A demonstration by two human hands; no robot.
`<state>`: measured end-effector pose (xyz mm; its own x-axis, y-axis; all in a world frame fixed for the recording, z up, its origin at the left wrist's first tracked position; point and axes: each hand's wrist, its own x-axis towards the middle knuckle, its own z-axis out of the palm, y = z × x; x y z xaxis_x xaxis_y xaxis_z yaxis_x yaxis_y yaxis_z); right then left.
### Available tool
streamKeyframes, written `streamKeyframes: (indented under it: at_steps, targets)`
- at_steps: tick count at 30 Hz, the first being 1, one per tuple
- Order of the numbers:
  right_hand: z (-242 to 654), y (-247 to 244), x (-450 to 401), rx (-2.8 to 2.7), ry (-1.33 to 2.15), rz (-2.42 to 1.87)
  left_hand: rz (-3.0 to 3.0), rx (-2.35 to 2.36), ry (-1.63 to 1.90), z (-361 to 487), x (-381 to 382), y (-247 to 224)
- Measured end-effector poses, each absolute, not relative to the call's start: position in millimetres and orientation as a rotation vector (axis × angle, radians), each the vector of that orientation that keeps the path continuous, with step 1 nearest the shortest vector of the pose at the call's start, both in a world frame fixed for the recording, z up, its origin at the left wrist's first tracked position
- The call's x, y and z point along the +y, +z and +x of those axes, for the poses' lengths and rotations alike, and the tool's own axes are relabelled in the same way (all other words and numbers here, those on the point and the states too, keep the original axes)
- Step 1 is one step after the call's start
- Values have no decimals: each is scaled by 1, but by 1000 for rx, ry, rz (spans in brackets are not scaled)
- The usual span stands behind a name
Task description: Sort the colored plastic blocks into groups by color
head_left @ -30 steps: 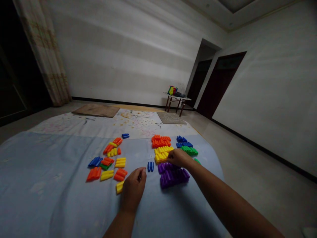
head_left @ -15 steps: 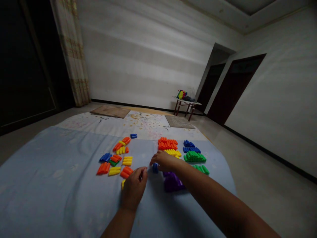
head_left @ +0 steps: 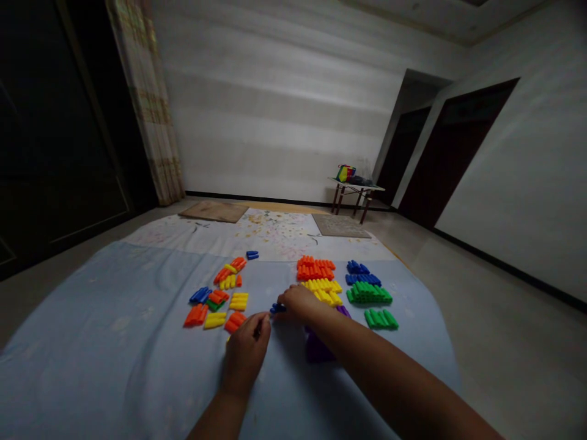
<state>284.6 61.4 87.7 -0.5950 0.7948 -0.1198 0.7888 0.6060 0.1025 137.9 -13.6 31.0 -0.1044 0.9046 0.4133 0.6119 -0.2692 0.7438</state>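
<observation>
1. Both bare forearms reach forward from the lower edge of the view, converging toward the middle.
2. The left hand (head_left: 246,351) lies palm down, knuckles up, fingers curled under in a loose fist, thumb and forefinger pinched together at the front.
3. The right arm crosses in from the lower right, long and nearly straight, wrist flat.
4. The right hand (head_left: 300,303) sits just ahead of the left, fingers bent downward, its grip closed at the fingertips.

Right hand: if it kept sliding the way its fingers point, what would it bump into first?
The right hand points leftward across the sheet, fingertips already at a small blue block. Going straight on, it would probably meet the left hand fingers or the orange block next; depth is hard to judge.
</observation>
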Motion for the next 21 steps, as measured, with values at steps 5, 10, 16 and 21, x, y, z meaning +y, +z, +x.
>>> streamKeyframes:
  at_steps: [5, 10, 16, 21]
  targets:
    - [281, 84, 62, 2693, -17, 1320, 1849, 1690, 1326, 137, -14, 34]
    - [296, 98, 66, 2818, -140, 1358, 1843, 1694, 1282, 136, -13, 32]
    - [346, 114, 73, 2801, -232, 1655, 1842, 1713, 1238, 138, -12, 34]
    - [378, 118, 61, 2631, -254, 1729, 1874, 1728, 1218, 139, -11, 32]
